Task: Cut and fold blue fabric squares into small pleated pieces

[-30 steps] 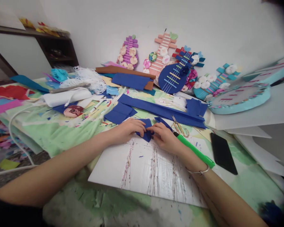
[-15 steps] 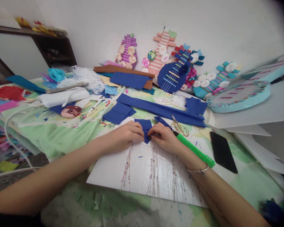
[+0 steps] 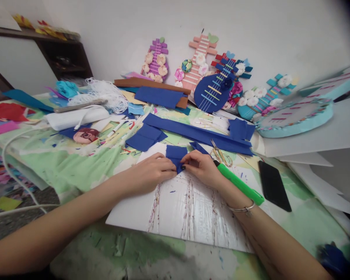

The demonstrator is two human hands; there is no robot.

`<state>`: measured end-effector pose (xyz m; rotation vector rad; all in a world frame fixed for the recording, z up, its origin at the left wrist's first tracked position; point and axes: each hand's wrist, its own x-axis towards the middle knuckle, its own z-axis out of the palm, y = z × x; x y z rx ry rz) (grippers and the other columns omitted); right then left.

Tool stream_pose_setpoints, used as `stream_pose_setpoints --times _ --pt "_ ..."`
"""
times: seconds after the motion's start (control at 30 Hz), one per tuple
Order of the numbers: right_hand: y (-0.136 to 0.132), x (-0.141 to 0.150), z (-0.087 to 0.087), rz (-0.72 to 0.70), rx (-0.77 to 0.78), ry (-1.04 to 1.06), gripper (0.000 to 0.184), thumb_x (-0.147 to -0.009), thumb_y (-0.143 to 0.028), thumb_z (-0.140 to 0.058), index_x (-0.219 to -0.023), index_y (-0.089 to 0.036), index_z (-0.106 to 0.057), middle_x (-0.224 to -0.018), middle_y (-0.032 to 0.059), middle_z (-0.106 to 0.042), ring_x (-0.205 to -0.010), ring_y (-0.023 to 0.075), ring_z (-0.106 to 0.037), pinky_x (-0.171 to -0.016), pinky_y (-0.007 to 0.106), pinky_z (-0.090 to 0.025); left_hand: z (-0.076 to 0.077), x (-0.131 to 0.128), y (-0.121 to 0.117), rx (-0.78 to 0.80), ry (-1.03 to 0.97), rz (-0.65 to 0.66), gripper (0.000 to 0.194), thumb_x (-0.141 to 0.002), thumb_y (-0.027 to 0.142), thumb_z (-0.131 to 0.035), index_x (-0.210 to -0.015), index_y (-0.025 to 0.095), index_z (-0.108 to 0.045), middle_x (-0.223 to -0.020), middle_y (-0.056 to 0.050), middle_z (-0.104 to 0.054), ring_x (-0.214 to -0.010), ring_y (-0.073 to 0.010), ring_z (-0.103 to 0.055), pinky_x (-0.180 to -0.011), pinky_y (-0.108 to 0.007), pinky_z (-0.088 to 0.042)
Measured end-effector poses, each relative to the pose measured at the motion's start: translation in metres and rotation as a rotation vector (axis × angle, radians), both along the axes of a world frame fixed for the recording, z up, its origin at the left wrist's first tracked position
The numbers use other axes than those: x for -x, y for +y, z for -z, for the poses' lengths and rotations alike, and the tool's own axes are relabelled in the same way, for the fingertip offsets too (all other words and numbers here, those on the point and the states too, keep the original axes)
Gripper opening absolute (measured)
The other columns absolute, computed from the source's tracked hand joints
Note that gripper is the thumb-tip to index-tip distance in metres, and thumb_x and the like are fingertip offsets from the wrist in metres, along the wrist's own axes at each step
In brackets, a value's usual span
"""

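A small piece of dark blue crepe paper lies on a scored white board, between my two hands. With its fingers curled together, my left hand presses on the paper's left lower edge. My right hand pinches the lower right edge between thumb and fingers. Another folded blue scrap sits just behind the right hand. Close by that hand are small gold scissors and a green utility knife. The fingertips partly cover the paper's lower end.
A long blue paper strip crosses the table behind the board. A black phone lies to the right. Decorated paper lutes lean on the wall. White string and a white cable are at left.
My hands stay at the blue paper, with the right fingers shifting slightly along its lower edge. The view has tilted a little; everything else lies as before.
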<state>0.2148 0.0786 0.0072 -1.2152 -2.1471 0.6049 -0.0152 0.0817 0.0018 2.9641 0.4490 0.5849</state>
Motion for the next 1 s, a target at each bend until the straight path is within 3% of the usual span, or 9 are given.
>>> stream_pose_setpoints --times 0.23,0.43,0.7,1.0 --pt "0.0023 0.0003 0.0067 -0.017 0.037 0.091 0.013 -0.077 -0.010 -0.062 -0.086 -0.017 -0.066 -0.082 0.0026 -0.065 -0.074 0.0143 -0.058 -0.070 0.029 -0.046 -0.0001 0.0011 0.0001 -0.037 -0.012 0.018 0.035 -0.087 -0.002 -0.039 -0.108 0.016 -0.061 -0.114 -0.010 -0.063 -0.109 -0.0219 -0.053 -0.094 -0.041 -0.040" --pt "0.0016 -0.0002 0.0034 0.004 -0.045 0.078 0.016 -0.074 -0.007 -0.064 -0.083 -0.020 -0.068 -0.080 0.0022 -0.066 -0.083 0.0164 -0.059 -0.078 0.031 -0.046 -0.0005 -0.0015 -0.0009 -0.094 -0.025 0.012 0.030 -0.091 0.001 -0.036 -0.103 0.012 -0.062 -0.109 -0.012 -0.064 -0.098 -0.0211 -0.057 -0.089 -0.040 -0.045" --pt "0.0010 0.0035 0.0067 -0.015 0.124 0.165 0.017 -0.074 -0.010 -0.060 -0.088 -0.017 -0.067 -0.074 0.0021 -0.065 -0.068 0.0137 -0.059 -0.064 0.027 -0.046 0.0028 -0.0018 0.0004 -0.148 -0.050 -0.008 0.033 -0.087 -0.003 -0.036 -0.103 0.012 -0.061 -0.110 -0.012 -0.064 -0.106 -0.0222 -0.056 -0.094 -0.042 -0.046" --pt "0.0027 0.0033 0.0078 0.007 0.090 0.120 0.020 -0.073 -0.009 -0.061 -0.091 -0.017 -0.066 -0.076 0.0017 -0.065 -0.069 0.0132 -0.059 -0.065 0.026 -0.046 0.0050 0.0003 -0.0012 -0.068 -0.043 -0.042 0.033 -0.085 -0.002 -0.038 -0.107 0.010 -0.059 -0.113 -0.015 -0.063 -0.105 -0.0230 -0.058 -0.091 -0.041 -0.051"
